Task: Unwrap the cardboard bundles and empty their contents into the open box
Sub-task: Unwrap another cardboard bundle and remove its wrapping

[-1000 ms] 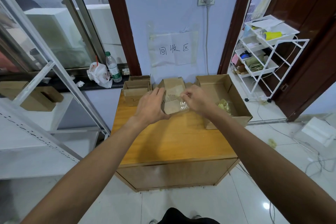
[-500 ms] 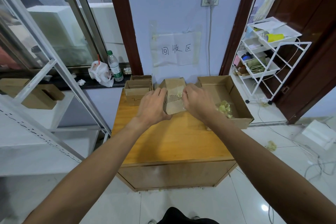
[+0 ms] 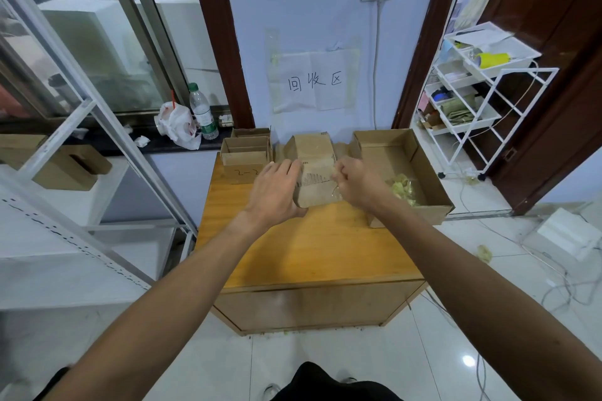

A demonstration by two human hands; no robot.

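Brown cardboard bundle (image 3: 314, 169) sits on the table (image 3: 309, 254), beside the open box (image 3: 420, 153). Left hand (image 3: 275, 194) grips its side; right hand (image 3: 358, 182) pinches its clear wrap (image 3: 336, 194). Wall paper (image 3: 314, 81) says "回收区".

Bare table (image 3: 309, 247) front, crowded back
Stacked small boxes (image 3: 246, 156) block the back left; the open box (image 3: 417, 213) fills the right.

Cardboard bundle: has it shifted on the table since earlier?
No. The cardboard bundle still stands between the small box stack and the open box, same gaps; left hand holds it, right hand pinches its clear wrap.
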